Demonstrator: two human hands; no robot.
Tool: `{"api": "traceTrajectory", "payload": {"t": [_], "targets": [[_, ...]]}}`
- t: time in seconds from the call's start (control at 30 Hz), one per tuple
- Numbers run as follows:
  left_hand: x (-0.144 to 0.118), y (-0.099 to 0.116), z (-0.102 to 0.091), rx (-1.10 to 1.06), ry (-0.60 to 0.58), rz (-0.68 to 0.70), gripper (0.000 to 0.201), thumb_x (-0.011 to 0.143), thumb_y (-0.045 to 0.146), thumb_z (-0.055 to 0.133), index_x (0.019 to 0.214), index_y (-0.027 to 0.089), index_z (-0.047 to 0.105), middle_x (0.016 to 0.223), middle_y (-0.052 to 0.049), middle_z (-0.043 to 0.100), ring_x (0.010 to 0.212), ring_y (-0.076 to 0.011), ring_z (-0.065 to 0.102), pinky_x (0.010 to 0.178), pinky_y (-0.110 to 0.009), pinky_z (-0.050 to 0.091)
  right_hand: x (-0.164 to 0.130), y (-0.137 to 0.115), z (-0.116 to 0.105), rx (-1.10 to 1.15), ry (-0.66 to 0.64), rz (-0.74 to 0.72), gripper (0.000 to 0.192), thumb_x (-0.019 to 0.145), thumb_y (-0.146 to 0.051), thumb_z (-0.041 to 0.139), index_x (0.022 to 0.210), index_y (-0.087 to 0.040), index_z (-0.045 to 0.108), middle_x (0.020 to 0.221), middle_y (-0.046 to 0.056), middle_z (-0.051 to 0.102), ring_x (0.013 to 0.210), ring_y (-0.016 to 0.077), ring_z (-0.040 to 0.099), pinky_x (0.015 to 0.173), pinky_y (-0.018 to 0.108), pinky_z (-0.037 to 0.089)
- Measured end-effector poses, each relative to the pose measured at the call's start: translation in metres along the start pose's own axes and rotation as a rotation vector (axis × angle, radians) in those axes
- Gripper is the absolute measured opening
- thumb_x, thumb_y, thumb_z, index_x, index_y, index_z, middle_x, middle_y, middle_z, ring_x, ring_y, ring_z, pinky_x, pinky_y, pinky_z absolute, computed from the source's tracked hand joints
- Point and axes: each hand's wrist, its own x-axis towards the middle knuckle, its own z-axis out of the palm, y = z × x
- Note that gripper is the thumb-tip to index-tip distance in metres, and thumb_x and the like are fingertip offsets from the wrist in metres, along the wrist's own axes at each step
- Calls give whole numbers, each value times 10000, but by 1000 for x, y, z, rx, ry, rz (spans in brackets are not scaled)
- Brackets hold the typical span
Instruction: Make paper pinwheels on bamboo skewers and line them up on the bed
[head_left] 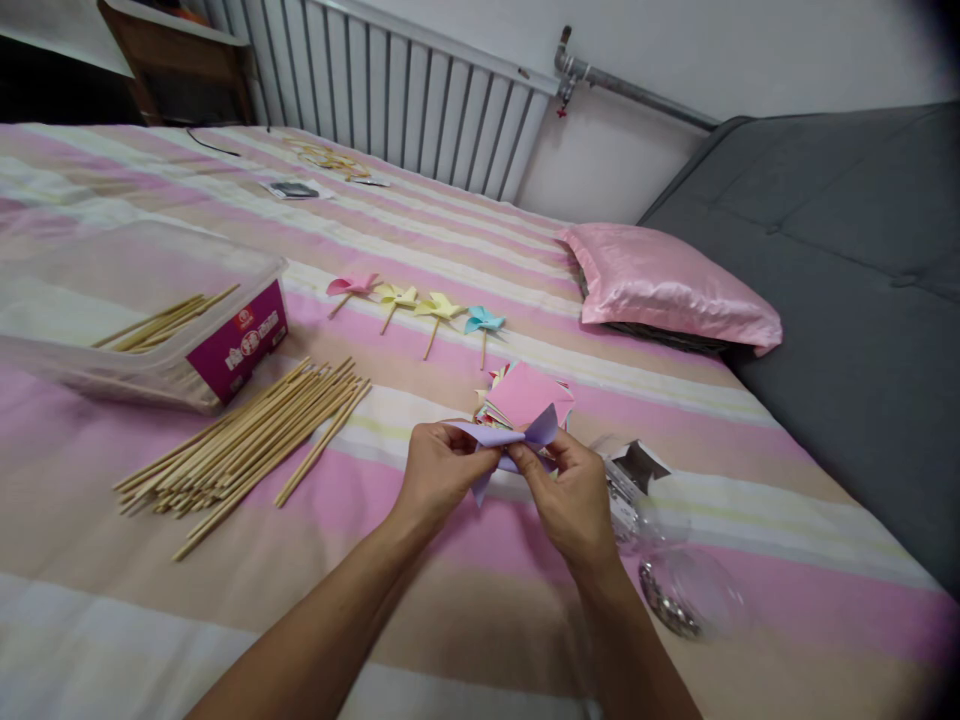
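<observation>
My left hand (435,470) and my right hand (570,495) meet over the bed, both pinching a lilac paper pinwheel (504,440) with folded blades. Just beyond it lies a stack of coloured paper squares (529,395), pink on top. Several finished pinwheels on sticks lie in a row further back: pink (352,287), two yellow (397,296) (441,308) and blue (484,322). A loose pile of wooden sticks (251,440) lies to the left of my hands.
A clear plastic box (150,330) with a magenta label holds more sticks at left. A clear bag with small metal pieces (660,550) lies to the right. A pink pillow (667,285), grey headboard (847,300) and radiator (390,95) are behind.
</observation>
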Motion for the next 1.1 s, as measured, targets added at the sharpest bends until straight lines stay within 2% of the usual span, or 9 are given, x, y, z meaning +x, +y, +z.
{"api": "traceTrajectory", "payload": {"t": [0.17, 0.3, 0.43, 0.73, 0.93, 1.0, 1.1], "targets": [[-1, 1, 1, 2, -5, -6, 90, 552, 113, 689, 633, 130, 726, 587, -22, 682, 542, -128, 590, 532, -221, 427, 1, 0, -1, 47, -13, 14, 165, 790, -298, 589, 848, -164, 666, 837, 62, 693, 800, 208, 623, 722, 323, 481], [0, 1, 0, -34, -53, -15, 93, 565, 154, 710, 653, 130, 728, 607, -27, 685, 561, -126, 595, 569, -228, 443, 3, -1, -2, 75, -10, 15, 166, 781, -298, 599, 847, -162, 666, 819, 54, 694, 771, 199, 622, 702, 309, 480], [1, -1, -2, -59, -100, -47, 108, 575, 197, 732, 652, 121, 718, 575, -16, 659, 550, -110, 574, 572, -217, 434, 4, 0, -2, 145, -43, 48, 177, 788, -292, 588, 889, -163, 655, 865, 53, 701, 808, 198, 635, 737, 309, 484], [2, -4, -2, -20, -80, -97, 117, 540, 188, 740, 592, 102, 680, 537, -1, 598, 492, -78, 496, 493, -195, 365, 4, 9, 4, 90, -37, 86, 219, 791, -323, 570, 908, -149, 630, 842, 68, 692, 808, 206, 633, 740, 321, 482], [7, -6, -11, -87, -93, -225, 166, 564, 239, 744, 593, 101, 658, 547, -24, 619, 473, -83, 513, 480, -195, 354, 6, 1, -3, 353, -210, 243, 291, 804, -424, 563, 913, -161, 626, 877, 57, 699, 805, 185, 641, 737, 299, 490], [8, -6, -13, -79, -82, -250, 180, 557, 249, 749, 595, 99, 657, 550, -32, 625, 470, -90, 520, 481, -200, 360, 7, 0, -5, 380, -227, 280, 311, 800, -441, 566, 920, -161, 630, 899, 66, 703, 815, 186, 647, 737, 297, 492], [8, -5, -12, -47, -93, -239, 180, 555, 253, 742, 613, 102, 663, 557, -32, 628, 476, -98, 528, 486, -203, 369, 7, 2, -6, 334, -213, 262, 308, 746, -396, 643, 946, -161, 649, 935, 76, 706, 877, 203, 645, 767, 312, 491]]}}
